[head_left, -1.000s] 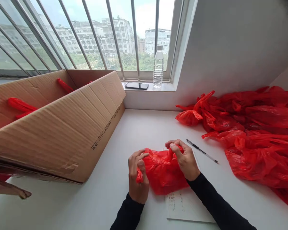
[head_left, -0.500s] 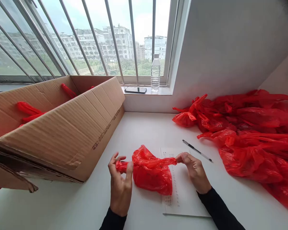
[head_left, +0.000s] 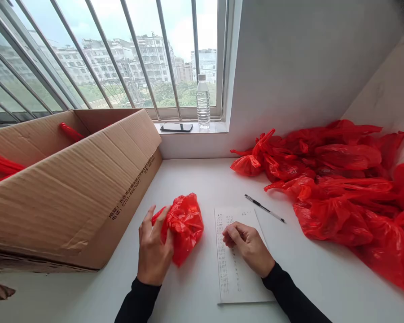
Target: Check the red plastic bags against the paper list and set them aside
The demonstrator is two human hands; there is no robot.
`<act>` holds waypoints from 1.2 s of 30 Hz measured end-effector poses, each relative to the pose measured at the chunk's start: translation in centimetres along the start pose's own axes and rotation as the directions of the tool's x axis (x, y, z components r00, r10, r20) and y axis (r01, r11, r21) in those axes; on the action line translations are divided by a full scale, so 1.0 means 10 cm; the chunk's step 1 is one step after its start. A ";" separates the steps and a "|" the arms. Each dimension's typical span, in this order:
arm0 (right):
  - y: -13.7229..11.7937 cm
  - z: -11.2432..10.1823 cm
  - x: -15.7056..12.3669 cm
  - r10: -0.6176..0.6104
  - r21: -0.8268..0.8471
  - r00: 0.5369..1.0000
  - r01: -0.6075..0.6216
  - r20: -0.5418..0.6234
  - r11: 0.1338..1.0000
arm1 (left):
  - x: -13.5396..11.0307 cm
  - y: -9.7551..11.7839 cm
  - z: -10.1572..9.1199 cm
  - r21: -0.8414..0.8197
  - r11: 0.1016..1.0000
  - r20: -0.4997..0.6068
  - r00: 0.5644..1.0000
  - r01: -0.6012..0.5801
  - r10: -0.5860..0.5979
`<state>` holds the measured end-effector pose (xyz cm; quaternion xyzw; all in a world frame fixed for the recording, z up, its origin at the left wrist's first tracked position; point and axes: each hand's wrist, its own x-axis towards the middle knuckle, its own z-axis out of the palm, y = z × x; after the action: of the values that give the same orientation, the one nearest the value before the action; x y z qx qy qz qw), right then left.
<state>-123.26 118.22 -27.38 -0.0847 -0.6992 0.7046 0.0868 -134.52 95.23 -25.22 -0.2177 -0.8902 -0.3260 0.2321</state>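
Observation:
A small red plastic bag (head_left: 187, 226), crumpled around contents I cannot see, is on the white table left of the paper. My left hand (head_left: 155, 246) grips its left end, thumb and fingers around the gathered plastic. Over a sheet or pad with handwritten columns (head_left: 227, 278), my right hand (head_left: 249, 246) is closed, its fingers curled together with nothing visible in them. A black-capped pen (head_left: 264, 208) lies just beyond the paper's upper right corner.
At left stands a large open cardboard box (head_left: 97, 193) holding red bags (head_left: 3, 165). A pile of red plastic bags (head_left: 340, 193) covers the right side. On the windowsill are a phone (head_left: 177, 128) and a water bottle (head_left: 203, 103); window bars (head_left: 139, 54) rise behind.
My right hand has let go of the bag's other end and come over the paper, fingers curling. With the left hand, the bag has shifted left and turned. The view has swung slightly right.

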 end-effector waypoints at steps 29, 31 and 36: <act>-0.04 -0.10 0.09 0.005 -0.080 0.983 -0.020 -0.185 0.997 | 0.39 -0.15 0.39 0.330 0.898 -0.195 0.952 0.292 -0.237; -0.04 -0.09 0.08 0.013 -0.093 0.986 -0.029 -0.168 0.995 | 0.44 -0.25 0.39 0.338 0.883 -0.160 0.944 0.326 -0.287; -0.02 -0.08 0.08 0.021 -0.146 0.988 -0.044 -0.155 0.988 | 0.75 -0.42 0.57 0.053 0.968 -0.031 0.970 0.244 -0.243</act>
<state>-123.83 119.14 -27.16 -0.1562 -0.7396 0.6431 0.1222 -144.35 98.01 -26.96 -0.0961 -0.9161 -0.3295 0.2073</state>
